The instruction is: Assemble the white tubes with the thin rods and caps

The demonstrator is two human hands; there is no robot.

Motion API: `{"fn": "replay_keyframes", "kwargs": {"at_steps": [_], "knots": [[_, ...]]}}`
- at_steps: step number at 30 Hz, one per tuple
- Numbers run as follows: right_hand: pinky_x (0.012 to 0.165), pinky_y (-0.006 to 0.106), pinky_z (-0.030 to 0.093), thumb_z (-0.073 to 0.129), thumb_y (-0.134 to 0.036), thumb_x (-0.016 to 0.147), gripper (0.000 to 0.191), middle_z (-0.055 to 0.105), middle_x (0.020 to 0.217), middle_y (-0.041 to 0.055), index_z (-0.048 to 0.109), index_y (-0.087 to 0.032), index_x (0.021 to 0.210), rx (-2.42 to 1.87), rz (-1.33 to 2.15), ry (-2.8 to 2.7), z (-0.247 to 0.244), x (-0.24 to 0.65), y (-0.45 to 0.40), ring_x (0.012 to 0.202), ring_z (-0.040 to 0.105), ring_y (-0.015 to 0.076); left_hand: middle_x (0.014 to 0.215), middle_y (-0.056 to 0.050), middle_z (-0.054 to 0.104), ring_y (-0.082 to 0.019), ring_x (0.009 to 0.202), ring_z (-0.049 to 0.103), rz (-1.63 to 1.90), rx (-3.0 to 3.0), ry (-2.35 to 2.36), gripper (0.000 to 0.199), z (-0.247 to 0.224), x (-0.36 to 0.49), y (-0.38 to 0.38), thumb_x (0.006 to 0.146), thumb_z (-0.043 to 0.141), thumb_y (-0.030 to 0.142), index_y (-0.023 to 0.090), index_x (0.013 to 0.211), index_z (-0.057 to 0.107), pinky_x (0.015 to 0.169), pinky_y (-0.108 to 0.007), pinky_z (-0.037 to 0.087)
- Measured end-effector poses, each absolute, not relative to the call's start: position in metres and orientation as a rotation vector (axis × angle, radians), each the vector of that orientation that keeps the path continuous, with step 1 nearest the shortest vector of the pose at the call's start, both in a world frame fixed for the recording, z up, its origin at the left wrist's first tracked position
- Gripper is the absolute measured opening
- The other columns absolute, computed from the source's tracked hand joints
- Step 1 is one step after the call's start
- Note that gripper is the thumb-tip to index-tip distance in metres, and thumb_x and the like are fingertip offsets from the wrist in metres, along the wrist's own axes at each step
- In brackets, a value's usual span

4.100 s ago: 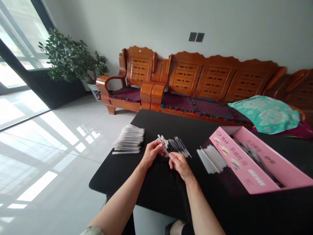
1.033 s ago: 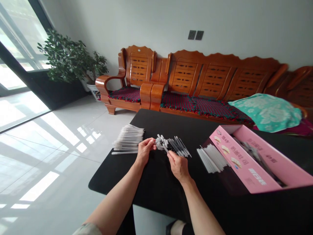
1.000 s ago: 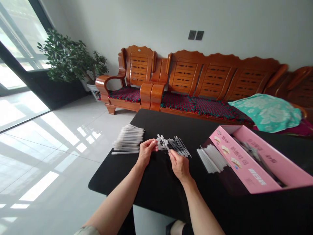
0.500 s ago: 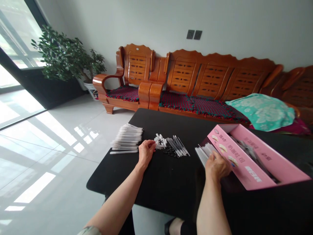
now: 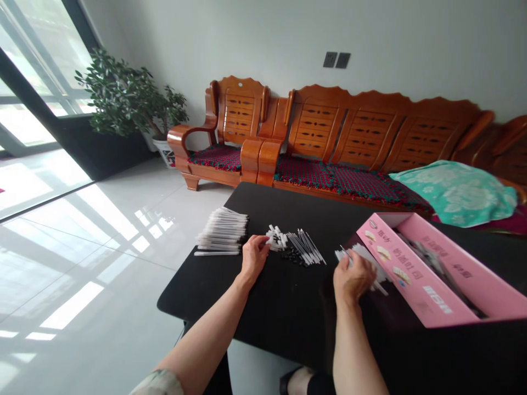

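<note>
My left hand point(image 5: 254, 255) has its fingertips pinched together at the edge of a small heap of white plastic pen parts point(image 5: 278, 236). Whatever lies between those fingertips is too small to make out. My right hand point(image 5: 354, 277) is closed around a thin pen refill point(image 5: 345, 250), its dark tip poking out past the fingers. Beneath and beside that hand lie loose white pen barrels point(image 5: 379, 274), partly hidden by it. Between the hands are small black caps point(image 5: 294, 255) and a fan of silver-and-white refills point(image 5: 307, 247). Stacked pens point(image 5: 222, 231), white with black ends, lie left of my left hand.
A pink printed box point(image 5: 415, 274), open on top with grey plastic inside, stands at the right of the black table point(image 5: 288, 318). Behind the table runs a wooden sofa point(image 5: 313, 120) with a turquoise cloth point(image 5: 457, 192). A potted plant point(image 5: 127, 99) stands back left.
My right hand has shifted slightly left, away from the box, uncovering more of the white barrels. My left hand stays by the white parts. The whole view has swung slightly left.
</note>
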State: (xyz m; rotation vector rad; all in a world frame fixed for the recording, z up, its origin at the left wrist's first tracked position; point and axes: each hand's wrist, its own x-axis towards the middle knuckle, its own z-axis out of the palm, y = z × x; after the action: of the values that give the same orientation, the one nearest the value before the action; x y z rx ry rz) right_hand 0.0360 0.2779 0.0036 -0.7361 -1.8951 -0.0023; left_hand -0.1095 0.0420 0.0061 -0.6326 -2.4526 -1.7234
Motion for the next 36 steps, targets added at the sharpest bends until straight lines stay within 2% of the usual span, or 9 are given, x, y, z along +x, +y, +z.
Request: {"fn": "replay_keyframes", "kwargs": {"at_steps": [3, 6, 10, 16, 22, 27, 33, 36], "knots": [[0.082, 0.038, 0.040, 0.048, -0.020, 0.087, 0.020, 0.066, 0.079, 0.0094, 0.066, -0.015, 0.091, -0.514, 0.054, -2.002, 0.007, 0.022, 0.255, 0.079, 0.057, 0.0222, 0.084, -0.001, 0.066, -0.012, 0.068, 0.063, -1.582, -0.656, -2.482, 0.011, 0.014, -0.110, 0.033, 0.081, 0.064, 0.019, 0.020, 0.089, 0.072, 0.065, -0.022, 0.050], [0.085, 0.037, 0.040, 0.046, -0.021, 0.089, 0.019, 0.065, 0.078, 0.0083, 0.064, -0.015, 0.090, -0.469, 0.068, -2.011, 0.006, 0.019, 0.248, 0.080, 0.057, 0.0214, 0.080, 0.000, 0.067, -0.013, 0.069, 0.061, -1.365, -0.659, -2.561, 0.008, 0.028, -0.114, 0.012, 0.081, 0.064, 0.020, 0.021, 0.084, 0.072, 0.069, -0.024, 0.046], [0.084, 0.037, 0.040, 0.045, -0.024, 0.089, 0.021, 0.064, 0.079, 0.0102, 0.064, -0.015, 0.089, -0.556, 0.106, -1.983, 0.004, 0.024, 0.252, 0.077, 0.055, 0.0220, 0.082, -0.001, 0.067, -0.015, 0.071, 0.061, -1.035, -0.675, -2.671, 0.011, 0.041, -0.116, -0.028, 0.084, 0.060, 0.021, 0.023, 0.082, 0.071, 0.067, -0.025, 0.041], [0.084, 0.038, 0.040, 0.045, -0.025, 0.088, 0.022, 0.064, 0.079, 0.0112, 0.065, -0.014, 0.089, -0.591, 0.151, -1.998, 0.004, 0.024, 0.251, 0.078, 0.055, 0.0234, 0.093, -0.003, 0.065, -0.018, 0.074, 0.062, -0.591, -0.570, -2.834, 0.017, 0.035, -0.107, -0.073, 0.090, 0.051, 0.025, 0.023, 0.088, 0.068, 0.061, -0.025, 0.037], [0.084, 0.037, 0.040, 0.045, -0.025, 0.089, 0.022, 0.064, 0.081, 0.0116, 0.064, -0.014, 0.090, -0.562, 0.163, -2.015, 0.003, 0.022, 0.250, 0.080, 0.056, 0.0230, 0.097, -0.003, 0.063, -0.018, 0.081, 0.063, -0.608, -0.679, -2.843, 0.017, 0.029, -0.100, -0.076, 0.089, 0.054, 0.024, 0.025, 0.102, 0.065, 0.065, -0.025, 0.041], [0.084, 0.037, 0.042, 0.047, -0.026, 0.089, 0.021, 0.064, 0.078, 0.0101, 0.065, -0.014, 0.089, -0.517, 0.153, -2.013, 0.003, 0.021, 0.249, 0.078, 0.056, 0.0220, 0.101, -0.003, 0.060, -0.017, 0.080, 0.062, -0.680, -0.750, -2.804, 0.011, 0.030, -0.095, -0.071, 0.089, 0.052, 0.023, 0.023, 0.089, 0.064, 0.063, -0.024, 0.040], [0.082, 0.037, 0.043, 0.047, -0.026, 0.089, 0.021, 0.064, 0.078, 0.0104, 0.065, -0.014, 0.089, -0.528, 0.180, -2.013, 0.004, 0.022, 0.248, 0.079, 0.056, 0.0226, 0.107, -0.003, 0.060, -0.018, 0.082, 0.062, -0.692, -0.672, -2.820, 0.017, 0.030, -0.094, -0.071, 0.089, 0.053, 0.025, 0.024, 0.105, 0.059, 0.062, -0.024, 0.040], [0.081, 0.037, 0.044, 0.047, -0.026, 0.089, 0.022, 0.065, 0.079, 0.0111, 0.065, -0.014, 0.089, -0.530, 0.201, -2.015, 0.006, 0.023, 0.248, 0.079, 0.057, 0.0230, 0.104, -0.003, 0.060, -0.018, 0.082, 0.062, -0.654, -0.744, -2.833, 0.018, 0.029, -0.095, -0.071, 0.091, 0.051, 0.024, 0.025, 0.104, 0.062, 0.062, -0.024, 0.040]]}}
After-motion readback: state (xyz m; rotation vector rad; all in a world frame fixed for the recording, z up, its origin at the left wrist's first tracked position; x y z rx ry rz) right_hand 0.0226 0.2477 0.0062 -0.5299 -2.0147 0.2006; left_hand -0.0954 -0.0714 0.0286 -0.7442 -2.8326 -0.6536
